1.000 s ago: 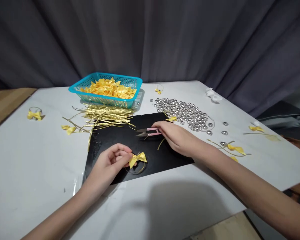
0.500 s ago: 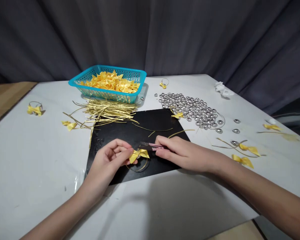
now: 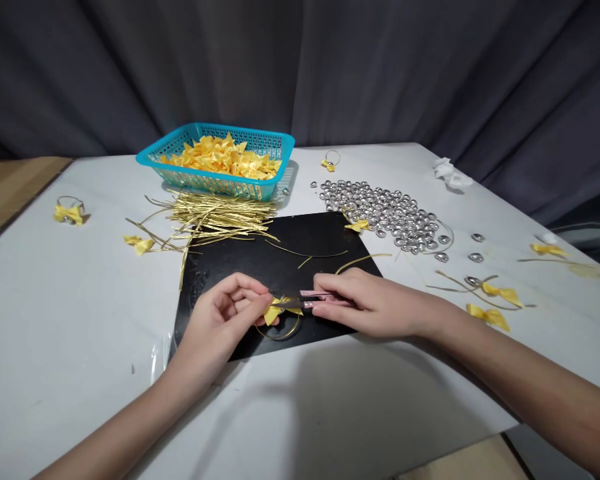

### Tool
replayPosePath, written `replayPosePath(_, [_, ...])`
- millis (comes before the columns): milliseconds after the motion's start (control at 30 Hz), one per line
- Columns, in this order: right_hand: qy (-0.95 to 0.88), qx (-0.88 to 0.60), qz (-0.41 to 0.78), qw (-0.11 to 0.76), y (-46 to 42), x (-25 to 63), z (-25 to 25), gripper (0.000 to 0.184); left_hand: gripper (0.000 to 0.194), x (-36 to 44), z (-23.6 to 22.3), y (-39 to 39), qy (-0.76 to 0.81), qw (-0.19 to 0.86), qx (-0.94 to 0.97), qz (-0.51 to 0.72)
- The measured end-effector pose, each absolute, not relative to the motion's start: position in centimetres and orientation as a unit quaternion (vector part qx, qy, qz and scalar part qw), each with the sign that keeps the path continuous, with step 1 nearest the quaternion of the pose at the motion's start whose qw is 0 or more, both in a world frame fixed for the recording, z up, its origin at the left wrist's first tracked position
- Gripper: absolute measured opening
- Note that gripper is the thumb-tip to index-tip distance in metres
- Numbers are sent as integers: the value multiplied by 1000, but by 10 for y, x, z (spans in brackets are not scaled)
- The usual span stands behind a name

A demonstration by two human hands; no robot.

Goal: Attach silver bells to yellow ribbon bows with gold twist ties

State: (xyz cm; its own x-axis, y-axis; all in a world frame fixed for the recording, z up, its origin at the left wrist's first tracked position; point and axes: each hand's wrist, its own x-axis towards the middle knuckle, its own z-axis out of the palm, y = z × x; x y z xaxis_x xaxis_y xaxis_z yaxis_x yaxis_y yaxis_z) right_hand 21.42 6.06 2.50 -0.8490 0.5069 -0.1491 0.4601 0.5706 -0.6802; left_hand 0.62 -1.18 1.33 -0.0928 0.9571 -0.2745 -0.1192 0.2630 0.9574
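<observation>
Between thumb and fingers, my left hand (image 3: pixel 233 310) pinches a yellow ribbon bow (image 3: pixel 270 315) by its left side. A loop of gold wire (image 3: pixel 286 337) hangs below the bow, over a black mat (image 3: pixel 300 233). My right hand (image 3: pixel 363 301) is closed around pink-handled thread snips (image 3: pixel 310 299). Their dark blades point left and lie across the middle of the bow, hiding part of it. Whether the blades touch the bow or a wire end, I cannot tell.
A teal basket (image 3: pixel 210 175) full of yellow bows stands at the back, behind a pile of gold wires (image 3: pixel 225 217). Silver beads (image 3: pixel 385 212) are heaped to the right. Loose bows with wire (image 3: pixel 503 293) lie at the right, and a looped bow (image 3: pixel 69 213) at the left.
My right hand has brought the snips down and left from above the mat onto the bow. My left hand keeps its pinch. The view has shifted slightly.
</observation>
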Motion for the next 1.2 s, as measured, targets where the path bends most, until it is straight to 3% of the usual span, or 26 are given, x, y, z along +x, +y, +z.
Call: replayPosePath(1200, [-893, -314, 323, 14, 65, 218, 38, 37, 20, 7, 13, -10, 603, 487, 371, 512])
